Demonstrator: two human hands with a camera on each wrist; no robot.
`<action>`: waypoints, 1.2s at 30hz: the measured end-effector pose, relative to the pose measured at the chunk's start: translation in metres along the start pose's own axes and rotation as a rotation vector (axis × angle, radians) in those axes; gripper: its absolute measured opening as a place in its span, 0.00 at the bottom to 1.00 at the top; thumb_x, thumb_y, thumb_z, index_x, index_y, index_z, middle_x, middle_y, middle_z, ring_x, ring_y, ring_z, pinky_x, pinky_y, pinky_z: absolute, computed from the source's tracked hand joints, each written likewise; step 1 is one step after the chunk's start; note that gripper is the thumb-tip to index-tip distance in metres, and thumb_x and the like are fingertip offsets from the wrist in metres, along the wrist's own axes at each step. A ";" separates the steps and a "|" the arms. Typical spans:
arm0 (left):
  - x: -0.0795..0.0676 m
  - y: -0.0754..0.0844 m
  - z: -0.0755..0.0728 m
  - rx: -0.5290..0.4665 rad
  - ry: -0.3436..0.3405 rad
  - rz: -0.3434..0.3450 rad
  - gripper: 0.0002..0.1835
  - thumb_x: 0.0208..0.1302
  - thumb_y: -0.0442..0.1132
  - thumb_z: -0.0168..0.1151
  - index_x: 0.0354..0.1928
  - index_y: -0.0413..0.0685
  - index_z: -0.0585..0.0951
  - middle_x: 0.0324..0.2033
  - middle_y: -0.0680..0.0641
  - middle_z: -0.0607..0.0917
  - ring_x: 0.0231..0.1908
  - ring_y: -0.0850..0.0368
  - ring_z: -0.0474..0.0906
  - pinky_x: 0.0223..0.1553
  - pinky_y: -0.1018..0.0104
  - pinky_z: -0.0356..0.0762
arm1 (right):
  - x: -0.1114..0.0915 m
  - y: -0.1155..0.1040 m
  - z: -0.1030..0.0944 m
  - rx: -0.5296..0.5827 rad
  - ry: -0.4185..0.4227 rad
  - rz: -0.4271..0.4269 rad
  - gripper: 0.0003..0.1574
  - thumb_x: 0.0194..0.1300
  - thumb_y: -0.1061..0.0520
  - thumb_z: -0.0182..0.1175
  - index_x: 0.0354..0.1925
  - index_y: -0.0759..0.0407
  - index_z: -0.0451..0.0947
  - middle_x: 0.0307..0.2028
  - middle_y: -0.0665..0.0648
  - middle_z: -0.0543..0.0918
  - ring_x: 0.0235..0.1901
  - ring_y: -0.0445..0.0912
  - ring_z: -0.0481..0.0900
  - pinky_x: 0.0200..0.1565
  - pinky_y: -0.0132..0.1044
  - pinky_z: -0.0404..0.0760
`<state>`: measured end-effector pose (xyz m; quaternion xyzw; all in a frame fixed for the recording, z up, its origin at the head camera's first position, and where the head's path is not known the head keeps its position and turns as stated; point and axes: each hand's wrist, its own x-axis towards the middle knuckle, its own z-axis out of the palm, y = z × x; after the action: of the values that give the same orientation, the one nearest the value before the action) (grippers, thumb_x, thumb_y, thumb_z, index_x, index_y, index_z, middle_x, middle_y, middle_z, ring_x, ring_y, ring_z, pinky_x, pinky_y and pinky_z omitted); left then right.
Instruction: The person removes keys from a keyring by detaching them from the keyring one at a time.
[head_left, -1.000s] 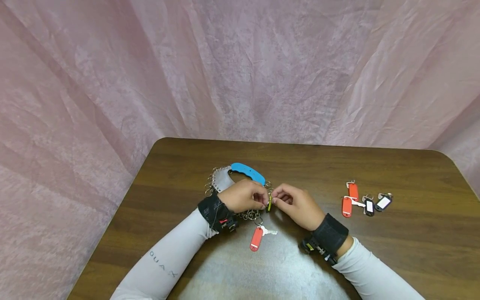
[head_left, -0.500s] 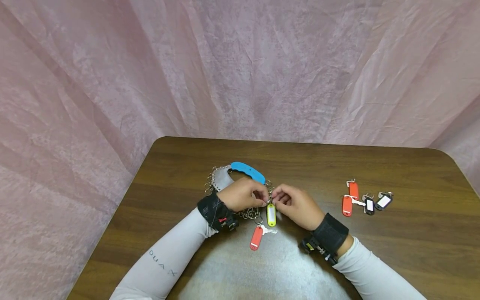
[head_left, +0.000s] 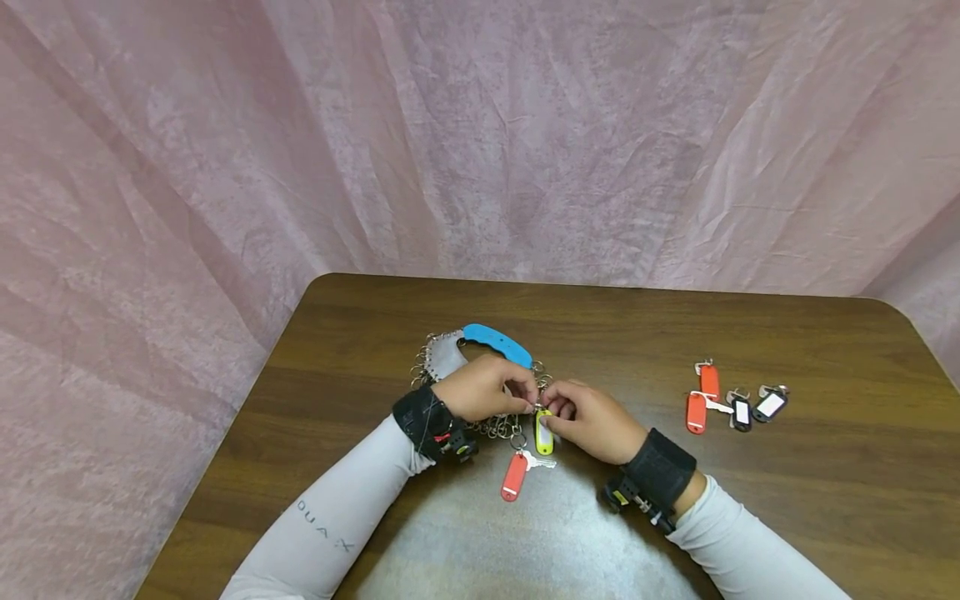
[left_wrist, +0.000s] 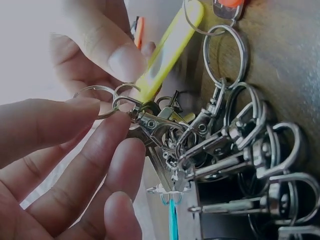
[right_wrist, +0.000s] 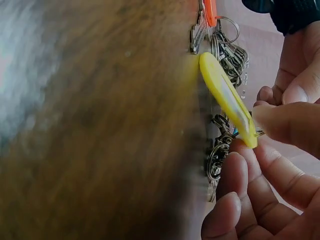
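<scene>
My left hand (head_left: 483, 390) pinches a small metal split ring (left_wrist: 95, 89) between thumb and fingertip, beside a swivel clasp (left_wrist: 152, 122). My right hand (head_left: 600, 423) pinches the ring end of a yellow key tag (right_wrist: 225, 95) with a white label; the tag hangs down toward me in the head view. Under and behind my left hand lies a grey curved plate with a blue handle (head_left: 497, 343), its edge lined with metal clasps and rings (left_wrist: 235, 145). A red key tag (head_left: 513, 477) with a silver key (head_left: 538, 461) hangs from one ring. Fingers partly hide where the small rings meet.
On the right of the brown wooden table (head_left: 825, 500) lie two red key tags (head_left: 696, 413), a key (head_left: 718, 407) and two black key tags (head_left: 770, 405) with white labels. A pink curtain (head_left: 480, 150) hangs behind the table.
The yellow key tag has turned from edge-on to face-up, its label now showing, and hangs lower. My right thumb has shifted down onto its upper part. The left hand has barely moved.
</scene>
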<state>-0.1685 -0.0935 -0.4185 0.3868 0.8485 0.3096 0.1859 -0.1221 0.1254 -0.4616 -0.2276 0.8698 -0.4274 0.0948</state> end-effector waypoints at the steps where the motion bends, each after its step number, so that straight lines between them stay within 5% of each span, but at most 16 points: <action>1: 0.000 0.000 0.000 -0.003 0.000 0.001 0.02 0.64 0.34 0.67 0.37 0.48 0.86 0.35 0.52 0.88 0.39 0.64 0.83 0.44 0.74 0.78 | 0.000 0.000 0.000 0.001 -0.007 0.009 0.09 0.65 0.60 0.65 0.45 0.55 0.81 0.34 0.50 0.82 0.33 0.37 0.77 0.38 0.30 0.77; 22: -0.001 -0.003 -0.001 -0.012 0.011 -0.017 0.02 0.65 0.35 0.66 0.38 0.47 0.85 0.35 0.52 0.88 0.40 0.65 0.83 0.45 0.74 0.78 | 0.001 -0.001 0.000 0.031 -0.008 0.059 0.04 0.63 0.62 0.62 0.38 0.57 0.80 0.30 0.49 0.81 0.31 0.38 0.77 0.36 0.29 0.77; 36: 0.000 -0.005 0.001 -0.045 0.040 -0.066 0.03 0.70 0.38 0.62 0.40 0.47 0.80 0.38 0.51 0.85 0.40 0.63 0.79 0.43 0.71 0.76 | 0.000 -0.002 0.001 0.006 0.099 -0.026 0.05 0.62 0.61 0.67 0.35 0.55 0.79 0.33 0.51 0.79 0.32 0.38 0.77 0.36 0.30 0.77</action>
<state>-0.1708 -0.0957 -0.4225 0.3480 0.8571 0.3301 0.1878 -0.1210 0.1237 -0.4608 -0.2171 0.8691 -0.4419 0.0470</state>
